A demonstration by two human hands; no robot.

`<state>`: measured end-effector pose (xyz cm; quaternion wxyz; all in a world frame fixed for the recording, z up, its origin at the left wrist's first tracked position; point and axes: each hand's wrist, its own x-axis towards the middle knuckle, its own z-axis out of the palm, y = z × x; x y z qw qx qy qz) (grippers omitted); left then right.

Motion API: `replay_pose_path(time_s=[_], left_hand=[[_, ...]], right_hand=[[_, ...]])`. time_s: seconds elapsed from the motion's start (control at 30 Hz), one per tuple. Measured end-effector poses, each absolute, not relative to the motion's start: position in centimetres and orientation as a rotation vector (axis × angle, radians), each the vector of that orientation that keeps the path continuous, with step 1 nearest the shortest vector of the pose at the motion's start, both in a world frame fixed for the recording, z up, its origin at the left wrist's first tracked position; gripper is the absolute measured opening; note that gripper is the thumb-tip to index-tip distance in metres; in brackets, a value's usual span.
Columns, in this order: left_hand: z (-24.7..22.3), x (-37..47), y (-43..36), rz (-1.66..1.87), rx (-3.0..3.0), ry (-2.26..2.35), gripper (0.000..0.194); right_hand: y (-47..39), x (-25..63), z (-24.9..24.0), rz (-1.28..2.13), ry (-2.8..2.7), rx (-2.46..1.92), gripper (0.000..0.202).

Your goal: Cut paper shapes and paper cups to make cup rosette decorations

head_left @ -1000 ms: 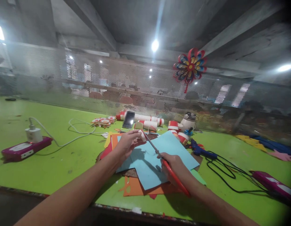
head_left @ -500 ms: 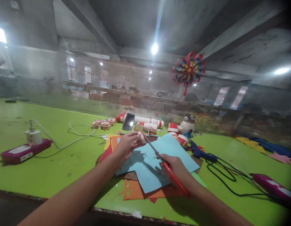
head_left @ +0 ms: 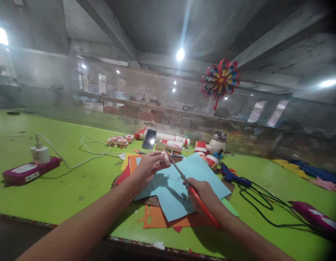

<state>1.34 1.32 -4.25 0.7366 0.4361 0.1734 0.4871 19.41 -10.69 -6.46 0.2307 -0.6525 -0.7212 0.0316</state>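
Between the fingers of my left hand (head_left: 148, 168) is a small white paper piece (head_left: 165, 158), perhaps part of a cup. My right hand (head_left: 202, 194) is closed round the red handles of long scissors (head_left: 202, 206). The scissor blades point up and left, with their tips at the white piece's right edge. Below both hands lies a light blue sheet (head_left: 173, 203), on top of orange paper (head_left: 157, 217) and other coloured sheets.
Behind the sheets are red-and-white cups (head_left: 212, 160), paper rolls (head_left: 170, 146), a phone (head_left: 148, 140) and a jug (head_left: 218, 143). A blue glue gun (head_left: 234, 176) with black cable lies right; a purple power strip (head_left: 29, 172) sits left.
The view has shifted very slightly. Both hands keep nearly the same pose, with the white piece and the scissors still held.
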Motion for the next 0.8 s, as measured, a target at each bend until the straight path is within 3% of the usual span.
replay_pose_path(time_s=[0.5,0.8], left_hand=[[-3.4,0.7,1.2,1.056,0.972,0.355,0.016],[-3.2,0.8,0.9,1.086,0.996,0.384,0.021]], right_hand=[[-10.3,20.3,-6.2,0.340,-1.929,-1.588,0.027],[-10.3,20.7,-5.0,0.106,-2.093,-1.585,0.022]])
